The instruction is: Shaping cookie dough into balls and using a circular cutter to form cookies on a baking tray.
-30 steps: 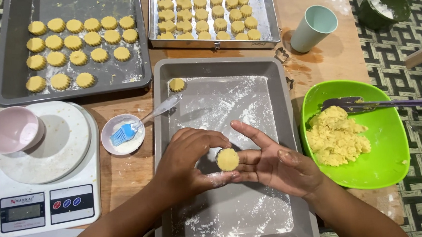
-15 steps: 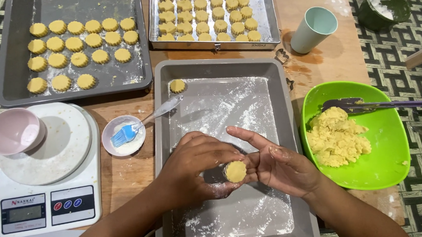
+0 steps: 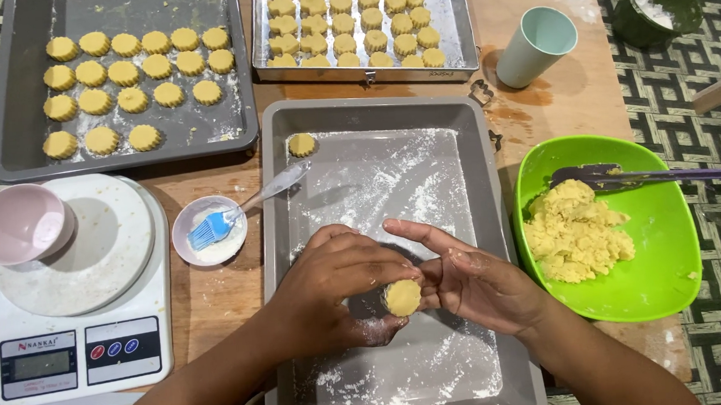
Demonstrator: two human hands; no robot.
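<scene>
Change: since the earlier frames the dough disc sits lower and more on edge between the two hands, and the left hand has closed further over it.
Dough disc: round, pale yellow, held above the floured grey tray, near its lower middle.
Left hand: fingers curled around the disc's left side, holding it; knuckles dusted with flour.
Right hand: fingers narrow, tips pressed to the disc's right edge, forefinger stretched over the top.
Tray: one shaped cookie lies alone in its far left corner.
Right of tray: green bowl with crumbly dough and a utensil laid across.
Left of tray: small dish with blue brush, kitchen scale bearing a pink bowl.
Far side of worktop: two trays of cut cookies, pale cup.
</scene>
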